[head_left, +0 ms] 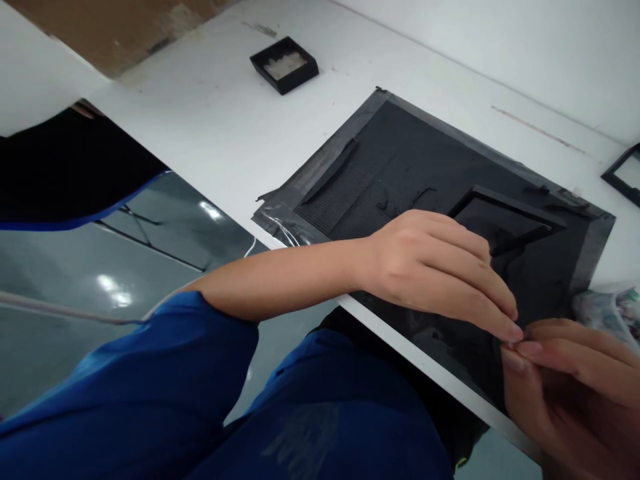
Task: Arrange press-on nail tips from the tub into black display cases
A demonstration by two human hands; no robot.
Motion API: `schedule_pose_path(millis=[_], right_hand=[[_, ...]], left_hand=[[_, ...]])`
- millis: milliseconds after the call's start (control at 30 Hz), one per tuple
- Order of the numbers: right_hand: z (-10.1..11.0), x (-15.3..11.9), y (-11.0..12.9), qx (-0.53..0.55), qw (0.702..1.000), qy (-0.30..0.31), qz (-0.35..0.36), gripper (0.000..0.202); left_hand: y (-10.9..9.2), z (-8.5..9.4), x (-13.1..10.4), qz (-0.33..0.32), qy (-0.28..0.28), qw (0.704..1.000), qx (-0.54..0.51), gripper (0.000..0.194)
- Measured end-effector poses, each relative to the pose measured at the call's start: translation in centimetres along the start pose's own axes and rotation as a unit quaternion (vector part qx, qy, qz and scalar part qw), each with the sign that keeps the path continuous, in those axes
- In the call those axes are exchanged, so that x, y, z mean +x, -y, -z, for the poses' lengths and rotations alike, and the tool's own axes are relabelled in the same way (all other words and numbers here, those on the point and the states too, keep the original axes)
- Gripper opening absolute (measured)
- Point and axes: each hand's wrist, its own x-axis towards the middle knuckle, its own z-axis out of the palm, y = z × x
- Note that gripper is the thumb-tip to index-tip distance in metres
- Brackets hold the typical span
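Observation:
My left hand reaches over the black mat, its fingers pressed together and pointing down to the right. Its fingertips meet those of my right hand above the mat's near right part. Both hands pinch at the same spot; whatever is between the fingertips is too small to make out. Just beyond my left hand a black rectangular frame lies on the mat, partly hidden by the fingers. Rough dark scraps lie on the mat left of that frame.
On the white table, a small black tray holds whitish pieces. Another black frame stands at the right edge, with a clear plastic bag nearer. A black seat with blue trim is at left.

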Motion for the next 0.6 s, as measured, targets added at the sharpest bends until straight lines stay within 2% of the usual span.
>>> schedule_pose_path(millis=[100, 200, 300, 467, 600], right_hand=[[-0.3, 1.3, 0.3, 0.009, 1.0, 0.01, 0.018, 0.013], [-0.4, 2.5, 0.7, 0.02, 0.998, -0.003, 0.062, 0.016], [-0.5, 3.1, 0.6, 0.041, 0.995, 0.012, 0.086, 0.017], [-0.5, 3.0, 0.0, 0.062, 0.994, 0.053, 0.079, 0.015], [-0.5, 2.7, -0.2, 0.078, 0.992, 0.063, 0.08, 0.017]], left_hand=[[0.1, -0.1, 0.0, -0.008, -0.009, 1.0, -0.001, 0.013], [0.2, -0.3, -0.2, -0.01, -0.017, 1.0, 0.001, 0.014], [0.2, -0.3, -0.2, -0.009, -0.016, 1.0, 0.005, 0.015], [0.2, 0.0, -0.2, 0.013, 0.069, 0.998, 0.005, 0.018], [0.3, 0.1, -0.3, 0.008, 0.056, 0.998, -0.018, 0.017]])
